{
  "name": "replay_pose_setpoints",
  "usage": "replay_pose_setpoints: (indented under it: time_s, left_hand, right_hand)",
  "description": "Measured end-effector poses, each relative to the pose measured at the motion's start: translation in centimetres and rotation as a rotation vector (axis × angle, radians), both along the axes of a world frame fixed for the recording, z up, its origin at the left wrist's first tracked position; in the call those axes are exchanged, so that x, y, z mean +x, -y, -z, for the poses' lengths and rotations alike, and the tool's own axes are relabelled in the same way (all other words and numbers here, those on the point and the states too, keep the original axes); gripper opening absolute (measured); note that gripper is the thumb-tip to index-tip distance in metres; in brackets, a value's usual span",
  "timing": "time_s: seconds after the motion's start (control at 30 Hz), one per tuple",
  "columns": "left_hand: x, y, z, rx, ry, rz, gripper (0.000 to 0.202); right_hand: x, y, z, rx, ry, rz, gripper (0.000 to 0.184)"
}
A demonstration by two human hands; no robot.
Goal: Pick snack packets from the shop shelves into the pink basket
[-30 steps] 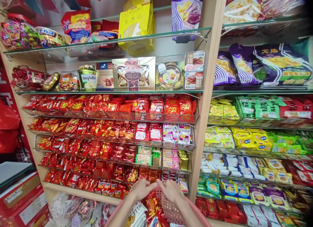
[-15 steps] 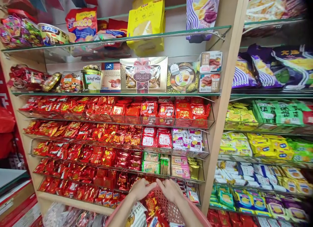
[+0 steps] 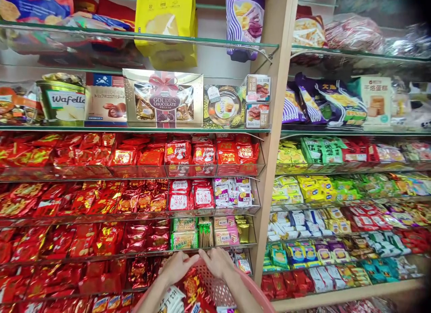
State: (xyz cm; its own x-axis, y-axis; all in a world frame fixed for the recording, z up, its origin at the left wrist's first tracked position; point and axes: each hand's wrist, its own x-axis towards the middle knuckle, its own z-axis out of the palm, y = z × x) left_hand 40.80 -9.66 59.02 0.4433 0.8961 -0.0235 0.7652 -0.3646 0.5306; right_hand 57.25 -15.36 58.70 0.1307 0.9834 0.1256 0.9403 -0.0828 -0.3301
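A pink perforated plastic basket (image 3: pixel 258 288) is at the bottom centre, held by both my hands at its far rim. My left hand (image 3: pixel 175 267) is closed over the rim on the left side, thumb pointing inward. Close beside it, my right hand (image 3: pixel 218 262) grips the same rim with its fingers curled. The fingertips of both hands are partly hidden. Inside the basket lie red-and-gold snack packets (image 3: pixel 194 288) and a white packet (image 3: pixel 172 299) with dark lettering. My forearms cover part of the basket.
Tilted shelves of red-wrapped sweets (image 3: pixel 107 236) stand just ahead. A gold chocolate box (image 3: pixel 164 99), a green tin (image 3: pixel 63 102) and a yellow bag (image 3: pixel 164 23) sit on glass shelves (image 3: pixel 232 42) above. A wooden upright (image 3: pixel 269 178) separates the right-hand shelves of colourful packets (image 3: pixel 314 187).
My view has turned right and come closer to the shelves, so more of the right-hand section shows. The basket stays in both hands, slightly further left in view.
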Motion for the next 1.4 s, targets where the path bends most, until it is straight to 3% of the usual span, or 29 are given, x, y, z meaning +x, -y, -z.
replay_pose_setpoints:
  time_s: [0.43,0.63,0.87,1.4]
  left_hand:
    - [4.2,-0.7,1.6,-0.033,0.009,0.085,0.060]
    - [4.7,-0.7,2.2,-0.043,0.012,0.090,0.061]
    - [4.6,-0.3,1.8,-0.066,0.025,0.084,0.062]
    - [3.9,0.0,1.3,-0.071,0.036,0.083,0.063]
  right_hand:
    - [3.6,1.2,1.6,0.000,-0.029,0.090,0.085]
    - [4.1,1.5,1.9,-0.005,-0.015,0.091,0.086]
    - [4.4,1.1,2.8,0.005,-0.002,0.085,0.088]
    - [3.4,1.8,0.8,-0.038,-0.022,0.104,0.082]
